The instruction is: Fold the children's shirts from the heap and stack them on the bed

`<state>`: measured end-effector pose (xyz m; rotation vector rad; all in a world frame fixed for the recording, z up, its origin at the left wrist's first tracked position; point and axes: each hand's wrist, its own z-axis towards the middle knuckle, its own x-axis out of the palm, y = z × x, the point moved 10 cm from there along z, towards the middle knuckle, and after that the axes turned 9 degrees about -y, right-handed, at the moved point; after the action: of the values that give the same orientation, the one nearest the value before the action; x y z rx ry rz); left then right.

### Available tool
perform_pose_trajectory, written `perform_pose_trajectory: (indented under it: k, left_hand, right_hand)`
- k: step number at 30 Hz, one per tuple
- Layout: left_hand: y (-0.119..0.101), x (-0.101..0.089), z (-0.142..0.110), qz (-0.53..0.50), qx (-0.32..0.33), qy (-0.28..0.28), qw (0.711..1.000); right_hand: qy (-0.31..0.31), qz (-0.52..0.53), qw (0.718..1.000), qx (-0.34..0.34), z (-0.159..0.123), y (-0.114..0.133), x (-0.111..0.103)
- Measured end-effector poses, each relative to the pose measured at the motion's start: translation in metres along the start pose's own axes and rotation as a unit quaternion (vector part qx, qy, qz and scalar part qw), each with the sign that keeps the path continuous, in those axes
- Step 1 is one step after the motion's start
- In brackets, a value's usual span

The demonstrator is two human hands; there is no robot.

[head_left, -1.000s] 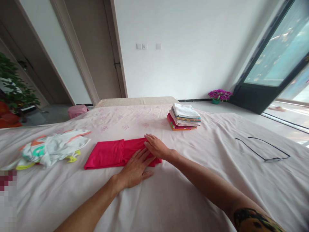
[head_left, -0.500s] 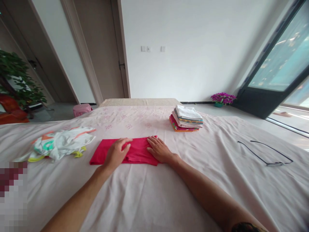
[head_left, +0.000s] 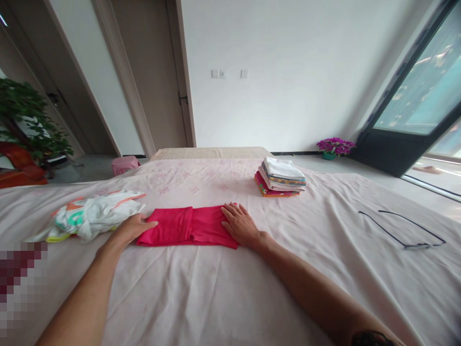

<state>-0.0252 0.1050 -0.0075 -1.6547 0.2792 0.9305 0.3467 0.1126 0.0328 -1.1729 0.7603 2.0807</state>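
A folded red piece of clothing (head_left: 211, 225) lies flat on the sheet in front of me, with a thicker folded-over part on its left half. My left hand (head_left: 132, 228) is at its left edge. The thumb rests on top of the fabric and the other fingers are mostly hidden at the edge, closed on it. On the right end my right hand (head_left: 240, 225) lies flat, its fingers stretched out over the cloth. Just beyond my left hand is a crumpled white garment (head_left: 104, 214) with orange, green and yellow parts.
A stack of folded cloths (head_left: 283, 178) stands at the back right. Black-framed glasses (head_left: 414, 246) lie on the pale sheet (head_left: 317, 254) at the right. Past the sheet are a pink stool (head_left: 125, 165), purple flowers in a pot (head_left: 334, 148) and a wall.
My left hand has moved left from the middle of the red clothing, across it, to its left edge. My right hand has come to lie flat on the right end.
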Motion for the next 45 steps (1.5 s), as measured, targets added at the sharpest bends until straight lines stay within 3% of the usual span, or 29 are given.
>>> perform_pose_trajectory:
  k: [3, 7, 10, 14, 25, 29, 32, 34, 36, 37, 39, 41, 42, 43, 45]
  left_hand:
    - [-0.015, 0.010, -0.015, -0.116, -0.033, 0.079, 0.990]
    - [-0.033, 0.002, -0.024, -0.179, -0.019, 0.079, 0.981]
    - [-0.038, -0.005, -0.022, -0.209, -0.019, 0.061, 0.976]
    - [-0.055, -0.007, -0.027, -0.233, -0.008, 0.074, 0.970]
    - [-0.138, -0.004, -0.067, -0.334, 0.016, 0.082, 0.939]
    - [-0.171, 0.013, -0.078, -0.331, 0.040, 0.108, 0.936]
    - [-0.190, 0.036, -0.083, -0.329, 0.049, 0.134, 0.933]
    - [-0.200, 0.052, -0.086, -0.322, 0.051, 0.143, 0.934]
    - [-0.208, 0.069, -0.089, -0.310, 0.051, 0.147, 0.938]
    - [-0.211, 0.077, -0.091, -0.303, 0.051, 0.146, 0.940]
    - [-0.216, 0.094, -0.095, -0.295, 0.050, 0.139, 0.944]
    - [-0.220, 0.111, -0.100, -0.296, 0.049, 0.136, 0.944]
    - [-0.220, 0.121, -0.103, -0.298, 0.048, 0.138, 0.943]
    - [-0.220, 0.130, -0.106, -0.298, 0.046, 0.142, 0.943]
    - [-0.218, 0.147, -0.111, -0.299, 0.046, 0.152, 0.941]
  right_hand:
    - [-0.010, 0.016, 0.999, -0.043, 0.001, 0.023, -0.013]
    - [0.007, 0.065, 0.988, -0.137, -0.001, 0.066, -0.018]
    - [0.047, 0.097, 0.978, -0.181, -0.005, 0.086, -0.007]
    - [0.097, 0.114, 0.973, -0.175, -0.008, 0.088, 0.009]
    - [0.101, 0.144, 0.966, -0.189, -0.007, 0.093, 0.007]
    - [0.106, 0.166, 0.963, -0.187, -0.008, 0.091, 0.010]
    - [0.109, 0.238, 0.946, -0.189, -0.004, 0.089, 0.008]
    - [0.097, 0.332, 0.928, -0.137, 0.006, 0.076, 0.004]
    - [0.060, 0.445, 0.893, 0.018, 0.021, 0.041, 0.002]
    - [0.042, 0.502, 0.856, 0.115, 0.024, 0.020, 0.004]
    - [0.042, 0.600, 0.752, 0.271, 0.020, -0.009, 0.012]
    - [0.086, 0.671, 0.654, 0.337, 0.014, -0.014, 0.017]
    - [0.107, 0.692, 0.623, 0.349, 0.012, -0.014, 0.017]
    - [0.125, 0.699, 0.606, 0.358, 0.009, -0.013, 0.017]
    - [0.142, 0.682, 0.616, 0.369, 0.004, -0.015, 0.018]
